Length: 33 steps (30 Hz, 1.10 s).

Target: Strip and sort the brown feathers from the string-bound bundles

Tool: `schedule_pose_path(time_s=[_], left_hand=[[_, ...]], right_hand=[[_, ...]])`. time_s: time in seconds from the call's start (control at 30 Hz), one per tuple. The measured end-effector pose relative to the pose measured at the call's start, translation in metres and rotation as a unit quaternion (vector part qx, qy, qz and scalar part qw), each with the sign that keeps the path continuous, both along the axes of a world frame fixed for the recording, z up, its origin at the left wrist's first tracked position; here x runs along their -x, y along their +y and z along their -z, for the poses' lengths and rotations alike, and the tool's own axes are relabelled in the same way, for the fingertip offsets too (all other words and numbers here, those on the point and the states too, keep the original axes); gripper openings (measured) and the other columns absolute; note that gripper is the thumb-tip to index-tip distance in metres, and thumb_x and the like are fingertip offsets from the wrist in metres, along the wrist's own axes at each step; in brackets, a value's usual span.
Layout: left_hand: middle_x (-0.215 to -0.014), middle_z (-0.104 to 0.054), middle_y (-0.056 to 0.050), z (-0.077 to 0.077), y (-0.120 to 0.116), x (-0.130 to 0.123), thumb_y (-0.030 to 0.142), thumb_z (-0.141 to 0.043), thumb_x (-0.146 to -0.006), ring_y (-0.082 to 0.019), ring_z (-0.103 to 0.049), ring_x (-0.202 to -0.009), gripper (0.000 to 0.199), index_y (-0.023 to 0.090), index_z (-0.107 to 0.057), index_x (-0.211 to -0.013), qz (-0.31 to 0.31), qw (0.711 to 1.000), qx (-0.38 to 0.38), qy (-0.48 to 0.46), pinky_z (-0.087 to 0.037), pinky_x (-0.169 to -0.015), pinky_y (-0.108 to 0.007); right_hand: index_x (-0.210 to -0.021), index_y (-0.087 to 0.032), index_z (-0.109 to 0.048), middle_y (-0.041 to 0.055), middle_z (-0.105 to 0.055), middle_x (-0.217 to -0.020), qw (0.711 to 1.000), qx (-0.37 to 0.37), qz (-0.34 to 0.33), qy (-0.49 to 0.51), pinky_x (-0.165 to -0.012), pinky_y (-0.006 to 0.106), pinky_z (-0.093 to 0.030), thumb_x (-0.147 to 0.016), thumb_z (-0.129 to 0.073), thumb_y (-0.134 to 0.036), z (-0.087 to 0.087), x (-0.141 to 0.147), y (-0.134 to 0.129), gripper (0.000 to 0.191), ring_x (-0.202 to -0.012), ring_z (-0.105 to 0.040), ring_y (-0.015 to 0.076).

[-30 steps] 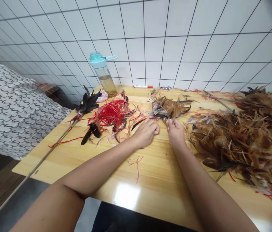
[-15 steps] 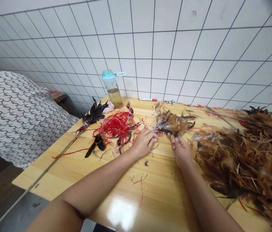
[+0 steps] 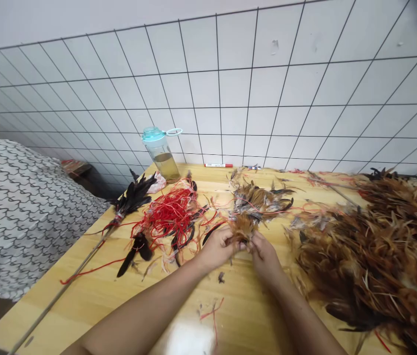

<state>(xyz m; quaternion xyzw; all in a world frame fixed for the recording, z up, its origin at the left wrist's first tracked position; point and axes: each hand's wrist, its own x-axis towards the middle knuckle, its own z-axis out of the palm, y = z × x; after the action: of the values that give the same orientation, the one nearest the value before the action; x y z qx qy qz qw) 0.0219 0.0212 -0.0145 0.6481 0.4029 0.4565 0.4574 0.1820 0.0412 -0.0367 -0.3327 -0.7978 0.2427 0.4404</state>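
A small tuft of brown feathers (image 3: pixel 243 228) stands up between my two hands, its lower ends pinched by the fingers. My left hand (image 3: pixel 220 249) is closed around the left side of the tuft, and a dark feather sticks out by it. My right hand (image 3: pixel 263 251) pinches the same tuft from the right. Just behind lies a loose pile of brown and grey feathers (image 3: pixel 263 199) with a red thread across it. Left of my hands is a tangled heap of red string (image 3: pixel 173 207) with black feathers among it.
A stick with black feathers tied at its top (image 3: pixel 132 195) lies along the left edge. A bottle with a blue lid (image 3: pixel 166 162) and a red-capped marker (image 3: pixel 218 165) stand near the tiled wall. A large mass of brown feathers (image 3: pixel 374 256) covers the right side of the wooden table (image 3: pixel 178 301).
My hands have come together and nearer to me, with the brown tuft drawn away from the pile. Both hands now hold it. The view has tilted up slightly.
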Motion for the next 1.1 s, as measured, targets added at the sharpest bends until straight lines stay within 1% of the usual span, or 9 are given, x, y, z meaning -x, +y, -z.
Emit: schedule_pose_path(time_s=[0.1, 0.17, 0.33, 0.47, 0.53, 0.67, 0.9, 1.0, 1.1], left_hand=[[-0.078, -0.068, -0.005, 0.004, 0.0, -0.004, 0.039, -0.072, -0.074, -0.014, -0.062, -0.073, 0.027, 0.013, -0.069, -0.082, 0.017, 0.994, 0.063, -0.091, -0.049, -0.074, -0.026], [-0.076, -0.068, -0.004, 0.003, 0.0, -0.005, 0.037, -0.074, -0.073, -0.013, -0.062, -0.071, 0.026, 0.012, -0.068, -0.079, 0.029, 0.989, 0.082, -0.122, -0.049, -0.074, -0.025], [-0.073, -0.067, -0.003, -0.003, 0.0, -0.004, 0.035, -0.077, -0.069, -0.013, -0.061, -0.069, 0.026, 0.012, -0.066, -0.076, 0.04, 0.982, 0.122, -0.141, -0.048, -0.07, -0.024], [-0.071, -0.066, -0.003, -0.001, 0.001, 0.0, 0.038, -0.077, -0.069, -0.014, -0.062, -0.07, 0.029, 0.013, -0.067, -0.079, 0.082, 0.973, 0.154, -0.152, -0.048, -0.071, -0.025], [-0.07, -0.066, -0.003, 0.0, 0.001, 0.002, 0.04, -0.077, -0.069, -0.015, -0.062, -0.071, 0.031, 0.013, -0.067, -0.08, 0.089, 0.971, 0.162, -0.153, -0.048, -0.071, -0.025], [-0.069, -0.065, -0.003, -0.001, 0.001, 0.005, 0.041, -0.077, -0.069, -0.015, -0.062, -0.074, 0.032, 0.012, -0.067, -0.08, 0.084, 0.976, 0.156, -0.126, -0.046, -0.071, -0.024], [-0.069, -0.064, -0.004, -0.005, 0.001, 0.01, 0.042, -0.071, -0.075, -0.013, -0.058, -0.07, 0.032, 0.011, -0.065, -0.076, 0.119, 0.983, 0.123, -0.069, -0.044, -0.068, -0.023], [-0.067, -0.063, -0.004, -0.008, -0.001, 0.012, 0.043, -0.07, -0.076, -0.012, -0.056, -0.067, 0.033, 0.011, -0.063, -0.07, 0.112, 0.985, 0.124, -0.036, -0.044, -0.068, -0.023], [-0.066, -0.063, -0.003, -0.009, -0.002, 0.013, 0.043, -0.07, -0.075, -0.012, -0.056, -0.066, 0.034, 0.011, -0.061, -0.068, 0.077, 0.989, 0.124, -0.012, -0.044, -0.065, -0.023]], right_hand=[[-0.065, -0.023, -0.04, 0.0024, -0.05, -0.066, 1.0, 0.006, -0.004, -0.008, -0.054, 0.027, -0.041, -0.084, -0.038, -0.013, 0.002, 0.0, -0.001, 0.021, -0.061, -0.051, 0.0159], [-0.066, -0.023, -0.04, 0.0034, -0.051, -0.068, 1.0, 0.012, -0.001, -0.016, -0.055, 0.027, -0.041, -0.082, -0.038, -0.011, 0.005, 0.0, -0.002, 0.02, -0.063, -0.052, 0.0167], [-0.068, -0.022, -0.043, 0.0045, -0.052, -0.071, 0.999, 0.031, -0.007, -0.043, -0.058, 0.028, -0.041, -0.077, -0.038, -0.006, 0.012, 0.001, -0.005, 0.02, -0.067, -0.054, 0.0173], [-0.065, -0.023, -0.04, 0.0041, -0.053, -0.069, 0.999, 0.023, -0.015, -0.032, -0.057, 0.028, -0.041, -0.077, -0.04, -0.006, 0.014, 0.001, -0.006, 0.02, -0.065, -0.053, 0.0171], [-0.065, -0.023, -0.039, 0.0039, -0.053, -0.069, 0.999, 0.022, -0.026, -0.025, -0.057, 0.027, -0.041, -0.078, -0.039, -0.006, 0.014, 0.002, -0.005, 0.021, -0.065, -0.052, 0.0168], [-0.065, -0.022, -0.038, 0.0028, -0.051, -0.067, 0.999, 0.019, -0.041, -0.022, -0.056, 0.026, -0.04, -0.08, -0.038, -0.006, 0.014, 0.003, -0.005, 0.022, -0.063, -0.051, 0.0158], [-0.064, -0.022, -0.04, 0.0014, -0.046, -0.066, 0.998, 0.034, -0.046, -0.033, -0.057, 0.026, -0.039, -0.082, -0.039, -0.009, 0.011, 0.005, -0.008, 0.022, -0.064, -0.05, 0.0155], [-0.064, -0.022, -0.042, 0.0012, -0.046, -0.067, 0.997, 0.056, -0.053, -0.026, -0.058, 0.025, -0.04, -0.081, -0.04, -0.007, 0.01, 0.007, -0.01, 0.022, -0.065, -0.05, 0.0149], [-0.064, -0.021, -0.044, 0.0011, -0.046, -0.068, 0.997, 0.063, -0.052, -0.014, -0.058, 0.025, -0.039, -0.078, -0.04, -0.004, 0.009, 0.008, -0.011, 0.022, -0.065, -0.049, 0.0144]])
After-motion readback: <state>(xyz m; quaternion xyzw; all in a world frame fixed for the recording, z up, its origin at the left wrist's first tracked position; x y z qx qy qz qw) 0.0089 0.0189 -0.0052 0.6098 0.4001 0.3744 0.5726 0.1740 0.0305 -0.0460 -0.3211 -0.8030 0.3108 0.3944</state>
